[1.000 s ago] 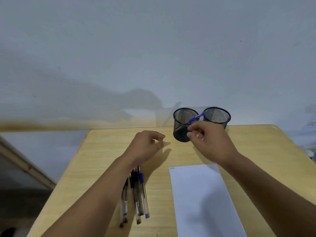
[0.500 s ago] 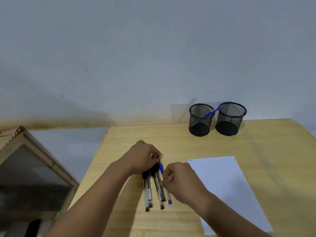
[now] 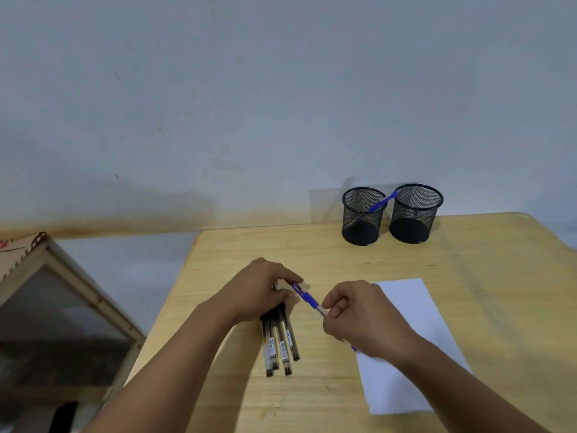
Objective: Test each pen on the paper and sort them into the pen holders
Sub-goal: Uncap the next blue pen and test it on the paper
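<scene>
A blue-capped pen [image 3: 307, 299] is held between both hands above the wooden table [image 3: 468, 276]. My right hand [image 3: 362, 317] grips its clear barrel, and my left hand [image 3: 262, 292] pinches the blue cap end while resting over several black pens [image 3: 281, 345] lying side by side. White paper [image 3: 412, 335] lies to the right, partly under my right wrist. Two black mesh pen holders stand at the back: the left holder [image 3: 362, 220] has a blue pen [image 3: 381, 202] leaning in it, the right holder [image 3: 415, 214] looks empty.
A wooden-framed box with a dark pane [image 3: 62, 317] stands off the table's left edge. A pale wall [image 3: 281, 104] rises right behind the table and holders.
My right hand left the holders, where a blue pen now leans, came back to the pile and lifted a blue-capped pen out. The left hand shifted onto that pen's cap. The view swung left.
</scene>
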Available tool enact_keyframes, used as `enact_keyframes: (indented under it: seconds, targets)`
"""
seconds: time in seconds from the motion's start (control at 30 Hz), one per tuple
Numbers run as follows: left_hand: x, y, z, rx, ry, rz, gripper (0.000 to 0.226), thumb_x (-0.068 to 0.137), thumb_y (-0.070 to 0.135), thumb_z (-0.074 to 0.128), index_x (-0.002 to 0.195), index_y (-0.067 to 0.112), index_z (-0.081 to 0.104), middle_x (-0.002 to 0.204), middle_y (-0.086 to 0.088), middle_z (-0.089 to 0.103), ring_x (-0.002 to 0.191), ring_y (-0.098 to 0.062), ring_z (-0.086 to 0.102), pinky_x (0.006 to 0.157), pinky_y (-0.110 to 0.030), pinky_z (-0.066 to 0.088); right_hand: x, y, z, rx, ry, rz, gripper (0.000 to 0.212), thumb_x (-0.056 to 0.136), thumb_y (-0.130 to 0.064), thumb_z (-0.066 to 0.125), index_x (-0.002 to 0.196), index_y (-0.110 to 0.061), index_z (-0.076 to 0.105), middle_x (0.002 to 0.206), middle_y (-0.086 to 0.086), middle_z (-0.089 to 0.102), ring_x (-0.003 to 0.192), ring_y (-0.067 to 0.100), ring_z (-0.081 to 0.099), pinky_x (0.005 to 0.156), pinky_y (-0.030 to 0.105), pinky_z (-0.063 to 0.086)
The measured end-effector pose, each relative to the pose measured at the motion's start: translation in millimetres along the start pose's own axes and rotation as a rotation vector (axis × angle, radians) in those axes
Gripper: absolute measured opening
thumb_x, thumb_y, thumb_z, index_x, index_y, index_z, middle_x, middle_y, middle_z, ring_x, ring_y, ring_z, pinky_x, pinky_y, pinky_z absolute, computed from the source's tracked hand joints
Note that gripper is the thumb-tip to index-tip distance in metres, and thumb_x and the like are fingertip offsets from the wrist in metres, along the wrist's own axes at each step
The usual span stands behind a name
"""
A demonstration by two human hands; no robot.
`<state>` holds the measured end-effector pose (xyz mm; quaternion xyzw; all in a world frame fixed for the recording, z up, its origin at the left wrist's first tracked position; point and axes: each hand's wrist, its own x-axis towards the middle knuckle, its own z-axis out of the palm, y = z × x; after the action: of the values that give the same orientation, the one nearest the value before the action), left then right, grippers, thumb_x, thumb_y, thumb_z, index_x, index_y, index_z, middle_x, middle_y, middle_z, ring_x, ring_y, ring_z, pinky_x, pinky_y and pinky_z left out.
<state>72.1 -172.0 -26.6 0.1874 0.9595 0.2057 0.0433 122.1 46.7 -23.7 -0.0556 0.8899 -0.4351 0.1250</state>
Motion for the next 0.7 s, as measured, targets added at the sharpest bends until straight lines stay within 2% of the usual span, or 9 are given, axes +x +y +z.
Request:
enact_keyframes:
  seconds: [0.13, 0.23, 0.3, 0.37, 0.47, 0.53, 0.63, 0.7]
  targets:
    - [-4.9, 18.4, 8.8, -0.023, 0.097, 0.059, 0.02, 0.09, 0.035, 0.068, 0.109, 0.039, 0.071, 0.103, 0.023, 0.067, 0.095, -0.004, 0.05, 0.079, -0.023, 0.042, -14.8, 16.4, -16.9, -0.005, 0.014, -0.05, 0.018, 0.072, -0.014, 0.064, 0.079, -0.03, 0.067, 0.071, -0.007, 0.068, 0.052, 0.004, 0.056, 0.046, 0.02, 0.045]
    - [-9.2, 31.7, 18.8, -0.073, 0.167, 0.099, 0.017, 0.091, 0.037, 0.066, 0.106, 0.038, 0.072, 0.098, 0.02, 0.068, 0.092, -0.003, 0.049, 0.076, -0.017, 0.036, -19.8, 29.8, -23.4, -0.1, 0.085, -0.087, 0.019, 0.077, -0.017, 0.06, 0.083, -0.034, 0.065, 0.084, -0.012, 0.066, 0.056, 0.004, 0.054, 0.052, 0.02, 0.043]
    - [-11.5, 40.2, 26.3, -0.12, 0.195, 0.106, 0.015, 0.091, 0.038, 0.065, 0.103, 0.037, 0.073, 0.093, 0.017, 0.069, 0.091, -0.003, 0.049, 0.076, -0.019, 0.038, -20.7, 34.9, -26.4, -0.134, 0.103, -0.106, 0.017, 0.079, -0.021, 0.062, 0.088, -0.036, 0.063, 0.092, -0.014, 0.064, 0.059, 0.003, 0.054, 0.055, 0.019, 0.041]
    - [-13.6, 49.9, 33.8, -0.151, 0.22, 0.105, 0.013, 0.091, 0.039, 0.065, 0.101, 0.039, 0.074, 0.088, 0.015, 0.069, 0.09, -0.004, 0.049, 0.077, -0.023, 0.04, -20.3, 36.4, -28.6, -0.15, 0.117, -0.146, 0.011, 0.081, -0.027, 0.064, 0.087, -0.035, 0.063, 0.091, -0.014, 0.065, 0.062, 0.003, 0.055, 0.057, 0.023, 0.045]
    - [-16.1, 62.8, 40.6, -0.194, 0.275, 0.103, 0.012, 0.092, 0.036, 0.065, 0.099, 0.037, 0.075, 0.084, 0.012, 0.07, 0.09, -0.002, 0.048, 0.074, -0.008, 0.03, -18.7, 34.9, -30.4, -0.15, 0.147, -0.203, 0.002, 0.083, -0.033, 0.066, 0.085, -0.032, 0.065, 0.083, -0.014, 0.067, 0.064, 0.006, 0.057, 0.062, 0.028, 0.051]
    - [-17.8, 68.0, 43.4, -0.217, 0.302, 0.095, 0.012, 0.092, 0.036, 0.066, 0.098, 0.037, 0.076, 0.085, 0.013, 0.07, 0.091, -0.001, 0.048, 0.074, -0.004, 0.027, -17.1, 35.9, -30.3, -0.138, 0.156, -0.219, 0.002, 0.084, -0.032, 0.065, 0.085, -0.031, 0.066, 0.08, -0.014, 0.068, 0.061, 0.005, 0.057, 0.059, 0.023, 0.047]
    - [-18.6, 66.9, 48.0, -0.233, 0.301, 0.079, 0.013, 0.093, 0.039, 0.064, 0.099, 0.04, 0.075, 0.085, 0.015, 0.069, 0.089, -0.002, 0.049, 0.075, -0.005, 0.028, -14.0, 37.5, -28.5, -0.14, 0.166, -0.218, 0.004, 0.086, -0.031, 0.066, 0.087, -0.031, 0.07, 0.079, -0.017, 0.069, 0.065, -0.001, 0.06, 0.06, 0.015, 0.041]
    - [-17.0, 63.1, 48.6, -0.264, 0.283, 0.068, 0.013, 0.093, 0.04, 0.062, 0.099, 0.042, 0.074, 0.083, 0.015, 0.068, 0.089, -0.005, 0.05, 0.077, -0.011, 0.033, -11.9, 36.7, -27.0, -0.109, 0.17, -0.202, 0.006, 0.086, -0.031, 0.068, 0.088, -0.031, 0.073, 0.078, -0.017, 0.071, 0.071, -0.001, 0.064, 0.062, 0.016, 0.045]
